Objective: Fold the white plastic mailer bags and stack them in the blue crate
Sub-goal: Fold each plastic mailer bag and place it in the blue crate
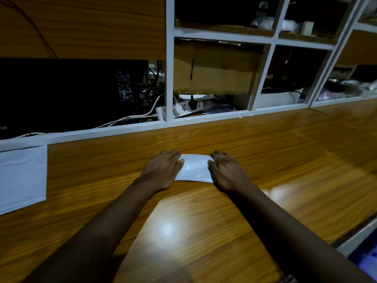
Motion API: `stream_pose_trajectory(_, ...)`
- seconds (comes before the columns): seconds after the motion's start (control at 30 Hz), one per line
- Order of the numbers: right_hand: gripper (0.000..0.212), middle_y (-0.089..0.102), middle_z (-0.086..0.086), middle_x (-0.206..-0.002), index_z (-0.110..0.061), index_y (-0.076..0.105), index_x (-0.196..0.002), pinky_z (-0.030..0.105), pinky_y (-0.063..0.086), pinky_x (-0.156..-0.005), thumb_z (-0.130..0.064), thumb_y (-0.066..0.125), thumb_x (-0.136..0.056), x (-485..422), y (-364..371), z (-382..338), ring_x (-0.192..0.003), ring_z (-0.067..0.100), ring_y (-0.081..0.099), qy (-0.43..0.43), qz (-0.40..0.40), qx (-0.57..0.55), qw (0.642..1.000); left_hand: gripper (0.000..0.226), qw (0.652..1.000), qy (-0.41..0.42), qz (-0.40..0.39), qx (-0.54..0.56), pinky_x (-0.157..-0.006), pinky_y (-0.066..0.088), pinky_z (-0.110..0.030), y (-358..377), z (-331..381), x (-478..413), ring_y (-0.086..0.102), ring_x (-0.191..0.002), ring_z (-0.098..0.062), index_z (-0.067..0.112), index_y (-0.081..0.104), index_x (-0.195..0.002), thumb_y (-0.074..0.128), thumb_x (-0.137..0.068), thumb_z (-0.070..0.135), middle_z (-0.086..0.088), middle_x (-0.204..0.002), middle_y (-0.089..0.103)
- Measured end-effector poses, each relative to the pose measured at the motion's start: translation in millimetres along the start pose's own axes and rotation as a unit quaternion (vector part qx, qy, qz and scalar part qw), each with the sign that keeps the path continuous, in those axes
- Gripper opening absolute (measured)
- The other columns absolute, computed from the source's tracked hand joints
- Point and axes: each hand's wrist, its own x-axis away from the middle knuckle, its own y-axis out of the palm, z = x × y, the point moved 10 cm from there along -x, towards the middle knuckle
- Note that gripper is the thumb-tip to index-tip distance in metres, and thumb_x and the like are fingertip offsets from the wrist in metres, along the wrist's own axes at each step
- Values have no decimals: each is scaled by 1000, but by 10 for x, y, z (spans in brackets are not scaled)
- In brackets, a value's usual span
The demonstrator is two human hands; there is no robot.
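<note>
The wooden counter (285,160) carries everything, and a white shelf frame (169,78) stands along its far edge, with a cardboard box (216,66) and a power strip (189,107) in the compartments behind. At the left edge of the counter lies a flat white mailer bag (22,176), not yet folded and well apart from the hands, probably waiting for its turn.

Near the middle of the counter, closer to the far edge, lies the folded mailer bag (194,168) as a short strip. The left hand (163,170) covers its left end and the right hand (229,170) its right end. The fingers (169,155) of both hands lie nearly straight and flat; they press on the plastic and do not grip it. This is most likely to flatten the fold, since such slippery plastic tends to spring open.

Beyond the near right corner something blue (367,260) shows; whether it is the crate cannot be told.
</note>
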Motion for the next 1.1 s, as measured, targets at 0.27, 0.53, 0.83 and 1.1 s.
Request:
stream_pose_trajectory(0.27, 76, 10, 14, -165, -9, 15, -157, 52, 11, -120, -50, -4, -95, 497, 6, 423, -152, 31, 8, 89, -34, 12, 995, 64, 996, -9, 33, -85, -122, -4, -46, -88, -13, 395, -4, -152, -21, 18, 0, -158, 11, -103, 49, -3, -165, -7)
stream_pose_trajectory(0.53, 79, 20, 17, -162, -6, 24, -155, 54, 11, -120, -48, -4, -94, 167, -69, -295, -150, 36, 17, -17, 33, -11, 999, 56, 990, 46, 71, -109, -121, -3, -49, -14, 486, 149, -3, -152, -25, 14, 1, -158, 18, -108, 33, -3, -166, -2)
stream_pose_trajectory(0.83, 56, 65, 25, -119, 1, 65, -115, 52, 52, -78, -36, 26, -98, -34, 121, -168, -98, 43, 64, -39, -38, 32, 998, 54, 997, 56, 32, -31, -118, 17, -33, -8, 273, -74, 27, -145, -16, 22, 28, -154, 27, -105, 47, 3, -160, 29)
stream_pose_trajectory(1.1, 60, 10, 7, -166, -14, 14, -158, 46, 8, -122, -45, 14, -106, 220, 88, 489, -153, 23, 7, 98, -66, -20, 993, 64, 999, -39, -18, -17, -122, 11, -42, 18, -221, 125, 10, -151, -21, 23, 14, -157, 19, -103, 56, 1, -165, 11)
